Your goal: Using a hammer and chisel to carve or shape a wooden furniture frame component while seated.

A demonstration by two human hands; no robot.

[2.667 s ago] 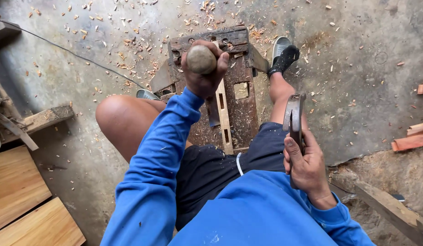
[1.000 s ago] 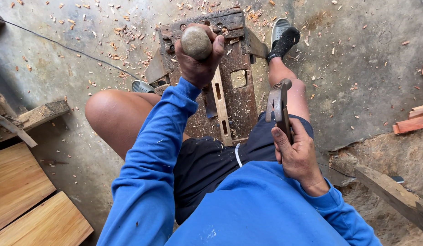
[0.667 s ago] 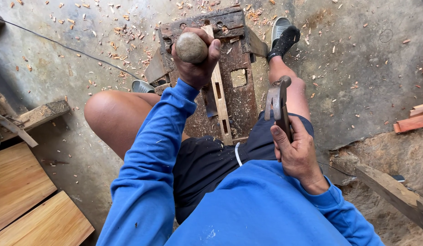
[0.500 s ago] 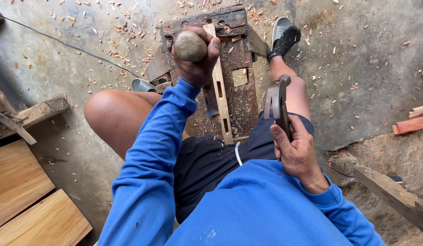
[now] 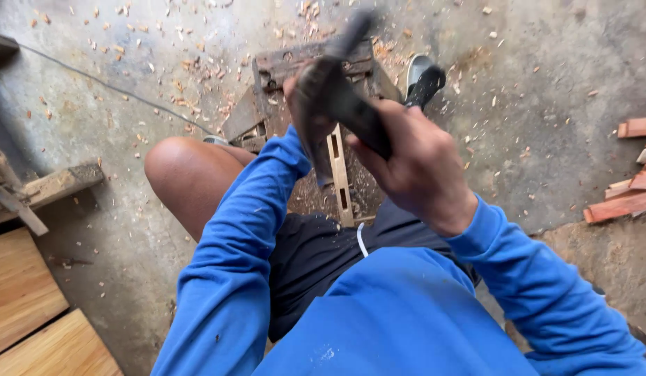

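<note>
Nearest the camera, the blue sleeves and dark shorts of the seated person fill the lower frame. The right hand is raised at centre, its fingers wrapped tight round the handle of a dark adze-like tool, which is motion-blurred and crosses in front of the left hand. The left hand sits just behind the tool at 11 o'clock from the right hand; the tool head covers most of it, so whether its fingers are closed, or on what, cannot be told.

Beyond both hands stands a worn wooden work block between the knees, with a pale slotted strip running down its face. The tool and right hand hide the block's middle.

The bare left knee lies at 9 o'clock from the block. A shoe rests on the concrete floor at 1 o'clock, just beside the block.

Wood chips are scattered across the floor at 11 to 12 o'clock. Reddish wood offcuts lie at 3 o'clock, well apart. Light planks lie at 8 o'clock, with rough timber at 9 o'clock. A thin cable crosses the floor at 10 o'clock.
</note>
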